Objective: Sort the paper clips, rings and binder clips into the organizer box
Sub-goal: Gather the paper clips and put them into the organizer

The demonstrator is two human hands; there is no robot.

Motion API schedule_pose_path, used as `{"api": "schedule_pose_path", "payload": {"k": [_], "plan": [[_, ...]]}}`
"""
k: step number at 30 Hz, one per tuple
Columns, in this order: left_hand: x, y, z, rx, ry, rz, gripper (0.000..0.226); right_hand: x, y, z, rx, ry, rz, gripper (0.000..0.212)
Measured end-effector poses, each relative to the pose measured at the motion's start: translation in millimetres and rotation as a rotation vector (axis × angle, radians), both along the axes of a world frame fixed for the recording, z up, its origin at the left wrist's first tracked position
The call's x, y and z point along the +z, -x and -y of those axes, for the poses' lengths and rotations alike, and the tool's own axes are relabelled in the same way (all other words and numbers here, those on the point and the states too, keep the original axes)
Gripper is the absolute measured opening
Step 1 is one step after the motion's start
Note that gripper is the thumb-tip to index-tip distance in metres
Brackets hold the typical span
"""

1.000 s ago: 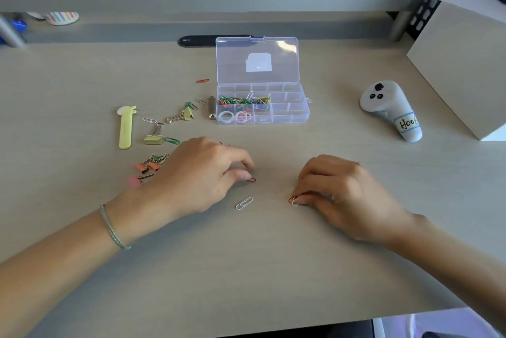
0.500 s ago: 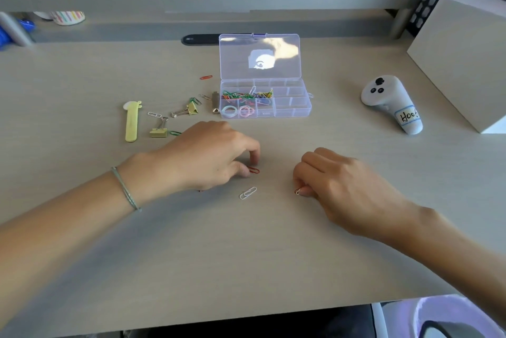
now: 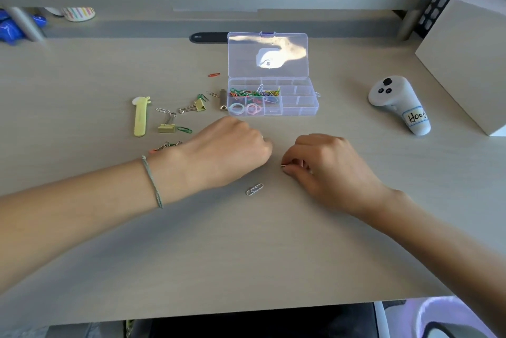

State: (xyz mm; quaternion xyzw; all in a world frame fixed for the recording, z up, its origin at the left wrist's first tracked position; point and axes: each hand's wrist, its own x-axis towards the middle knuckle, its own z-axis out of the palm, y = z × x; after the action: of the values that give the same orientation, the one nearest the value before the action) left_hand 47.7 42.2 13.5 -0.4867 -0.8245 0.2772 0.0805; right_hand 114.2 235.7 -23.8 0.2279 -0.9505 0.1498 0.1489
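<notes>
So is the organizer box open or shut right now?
Open: the organizer box has its clear lid standing up behind, compartments exposed.

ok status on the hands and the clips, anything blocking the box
Left hand closed, contents hidden. Right hand pinching a small clip. White paper clip loose on the desk. Organizer box open, path clear.

Bright, even light; glare on box lid (image 3: 267, 55); edges bowed, perhaps soft.

Bare forearms, thin grey-green cord bracelet (image 3: 152, 181), left wrist
</notes>
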Motion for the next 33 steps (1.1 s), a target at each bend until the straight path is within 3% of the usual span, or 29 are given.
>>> {"api": "schedule_pose_path", "payload": {"k": [6, 9, 12, 13, 15, 19, 22, 26, 33], "plan": [[-9, 3, 11, -0.077, -0.092, 0.007, 0.045, -7, 2, 5, -0.002, -0.091, -0.095, 0.012], [-14, 5, 12, -0.121, -0.202, -0.038, 0.037, -8, 3, 7, 0.012, -0.143, -0.111, 0.013], [-23, 15, 16, -0.020, -0.302, 0.049, 0.033, -3, 4, 14, 0.032, -0.003, -0.010, 0.009], [-24, 18, 19, 0.035, -0.436, 0.104, 0.028, -1, 5, 18, 0.039, 0.057, 0.030, 0.008], [-21, 20, 26, 0.195, -0.811, 0.341, 0.006, 2, 7, 26, 0.065, 0.136, 0.096, 0.005], [-6, 15, 36, 0.625, -1.569, 1.304, 0.019, 3, 12, 39, 0.152, 0.112, 0.154, 0.003], [-6, 8, 47, 0.837, -1.759, 1.808, 0.022, 3, 12, 40, 0.190, 0.066, 0.146, 0.007], [-9, -1, 50, 0.850, -1.829, 2.037, 0.012, 6, 9, 36, 0.230, 0.030, 0.126, 0.012], [-8, -10, 46, 0.923, -1.882, 2.106, 0.017, 8, 8, 38, 0.296, -0.201, -0.006, 0.008]]}}
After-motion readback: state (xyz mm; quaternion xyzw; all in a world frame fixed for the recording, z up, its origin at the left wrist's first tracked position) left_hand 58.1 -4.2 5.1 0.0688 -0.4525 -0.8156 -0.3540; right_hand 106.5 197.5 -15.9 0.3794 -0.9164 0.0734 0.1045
